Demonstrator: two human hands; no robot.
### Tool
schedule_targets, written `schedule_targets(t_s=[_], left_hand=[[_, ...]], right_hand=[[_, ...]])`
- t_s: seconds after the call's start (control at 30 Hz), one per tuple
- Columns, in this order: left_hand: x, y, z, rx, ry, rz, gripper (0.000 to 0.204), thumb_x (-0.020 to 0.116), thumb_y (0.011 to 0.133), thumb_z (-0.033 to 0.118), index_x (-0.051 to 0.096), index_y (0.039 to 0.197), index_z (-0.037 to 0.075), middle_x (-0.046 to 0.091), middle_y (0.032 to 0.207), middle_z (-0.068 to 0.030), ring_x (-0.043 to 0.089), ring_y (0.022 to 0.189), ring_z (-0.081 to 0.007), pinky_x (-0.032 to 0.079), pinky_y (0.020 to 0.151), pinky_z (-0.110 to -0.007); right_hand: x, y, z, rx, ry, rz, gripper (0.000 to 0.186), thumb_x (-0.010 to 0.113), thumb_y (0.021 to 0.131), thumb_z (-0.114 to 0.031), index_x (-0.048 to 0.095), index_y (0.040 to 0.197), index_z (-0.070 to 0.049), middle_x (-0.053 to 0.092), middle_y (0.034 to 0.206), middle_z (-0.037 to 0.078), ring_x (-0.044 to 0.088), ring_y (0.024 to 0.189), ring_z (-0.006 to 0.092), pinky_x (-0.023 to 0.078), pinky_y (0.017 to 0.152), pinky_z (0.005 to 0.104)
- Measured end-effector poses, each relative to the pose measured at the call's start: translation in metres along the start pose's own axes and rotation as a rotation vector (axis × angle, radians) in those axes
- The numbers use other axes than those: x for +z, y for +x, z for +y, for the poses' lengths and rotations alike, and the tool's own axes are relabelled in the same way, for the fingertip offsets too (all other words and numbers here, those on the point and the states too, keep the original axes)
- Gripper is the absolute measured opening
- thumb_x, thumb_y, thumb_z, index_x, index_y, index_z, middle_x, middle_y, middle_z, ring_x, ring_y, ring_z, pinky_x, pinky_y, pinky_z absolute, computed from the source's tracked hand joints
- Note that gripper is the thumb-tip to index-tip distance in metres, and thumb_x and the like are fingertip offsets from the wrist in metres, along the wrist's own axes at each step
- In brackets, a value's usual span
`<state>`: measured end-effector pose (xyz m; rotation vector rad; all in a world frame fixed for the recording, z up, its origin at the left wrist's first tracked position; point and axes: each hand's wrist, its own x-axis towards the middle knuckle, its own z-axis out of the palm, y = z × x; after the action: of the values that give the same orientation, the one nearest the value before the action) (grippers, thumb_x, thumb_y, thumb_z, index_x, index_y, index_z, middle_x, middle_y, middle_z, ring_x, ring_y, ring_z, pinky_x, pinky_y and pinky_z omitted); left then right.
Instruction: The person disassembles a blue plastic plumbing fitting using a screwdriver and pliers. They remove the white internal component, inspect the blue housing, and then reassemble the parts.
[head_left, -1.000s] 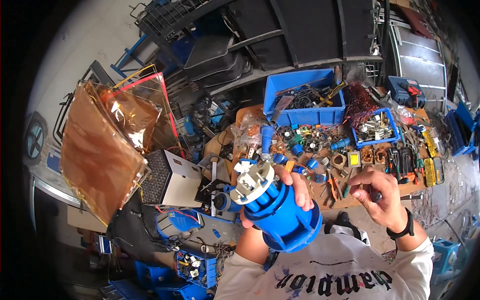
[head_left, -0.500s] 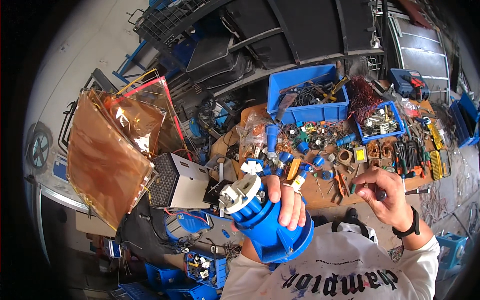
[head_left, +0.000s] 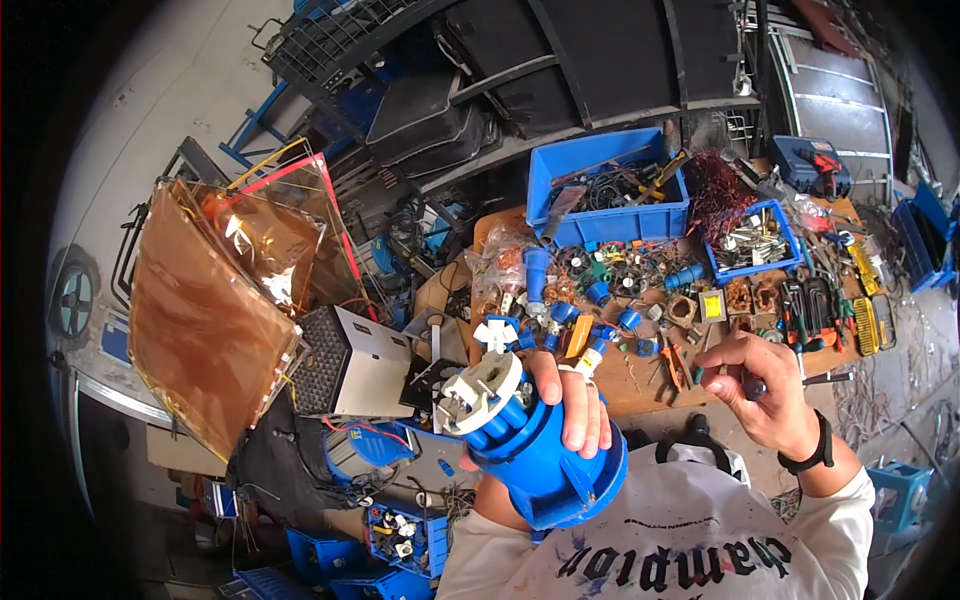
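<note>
My left hand (head_left: 575,405) grips a large blue industrial plug (head_left: 550,470), its thumb and fingers over the housing's upper side. The plug is tilted, with a flat off-white disc (head_left: 482,393) facing up and left on several blue posts. My right hand (head_left: 760,385) is held apart from it, to the right by the bench's near edge. Its thumb and index finger are bent toward each other, and the other fingers curl around a small dark thing (head_left: 755,388) that I cannot make out. Near those fingers lie orange-handled pliers (head_left: 676,368).
A wooden bench (head_left: 635,385) carries loose blue connectors and metal parts. On it stand a large blue crate (head_left: 610,225) of cables and a smaller blue tray (head_left: 755,268) of metal pieces. Hand tools (head_left: 815,310) lie to the right. Copper-coloured sheets (head_left: 205,330) stand at left beside a white box (head_left: 365,365).
The view has shifted slightly, so the bench sits a little further left and higher. Both hands keep nearly the same pose, and the plug stays in my left hand.
</note>
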<state>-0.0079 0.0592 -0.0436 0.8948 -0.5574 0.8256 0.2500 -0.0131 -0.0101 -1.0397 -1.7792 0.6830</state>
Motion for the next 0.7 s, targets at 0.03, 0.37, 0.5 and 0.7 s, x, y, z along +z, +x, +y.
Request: schedule_targets(t_s=[0.03,0.37,0.5,0.7], left_hand=[[0.003,0.000,-0.001,0.001,0.010,0.012,0.090,0.087,0.065,0.054,0.044,0.127,0.005,0.061,0.101,-0.0180,0.064,0.096,-0.0348,0.051,0.090,-0.047],[0.002,-0.003,-0.008,0.037,0.048,-0.051,0.090,0.089,0.062,0.053,0.045,0.123,0.003,0.063,0.101,-0.0191,0.065,0.099,-0.0368,0.049,0.092,-0.049],[0.012,-0.003,-0.009,0.014,0.166,0.041,0.069,0.081,0.073,0.053,0.047,0.117,0.010,0.065,0.099,-0.0144,0.068,0.090,-0.0321,0.052,0.086,-0.050],[0.014,-0.003,-0.012,0.038,0.143,0.057,0.085,0.085,0.067,0.054,0.045,0.123,0.005,0.063,0.102,-0.0175,0.065,0.098,-0.0357,0.050,0.092,-0.049]], right_hand=[[-0.001,0.000,-0.001,-0.001,-0.005,-0.006,0.017,0.072,0.087,-0.013,0.065,0.099,-0.002,0.067,0.083,0.007,0.058,0.058,0.0139,0.045,0.050,0.0262],[0.003,-0.005,0.001,0.003,0.042,0.019,0.019,0.072,0.088,-0.019,0.065,0.097,-0.003,0.065,0.080,0.007,0.059,0.060,0.0118,0.042,0.051,0.0248],[-0.001,-0.004,0.000,-0.030,0.007,-0.013,0.019,0.073,0.087,-0.014,0.064,0.098,-0.002,0.067,0.085,0.008,0.058,0.057,0.0137,0.044,0.050,0.0261],[-0.001,-0.004,-0.002,-0.048,0.036,0.004,0.018,0.072,0.087,-0.013,0.064,0.098,-0.002,0.067,0.085,0.008,0.059,0.059,0.0145,0.045,0.050,0.0266]])
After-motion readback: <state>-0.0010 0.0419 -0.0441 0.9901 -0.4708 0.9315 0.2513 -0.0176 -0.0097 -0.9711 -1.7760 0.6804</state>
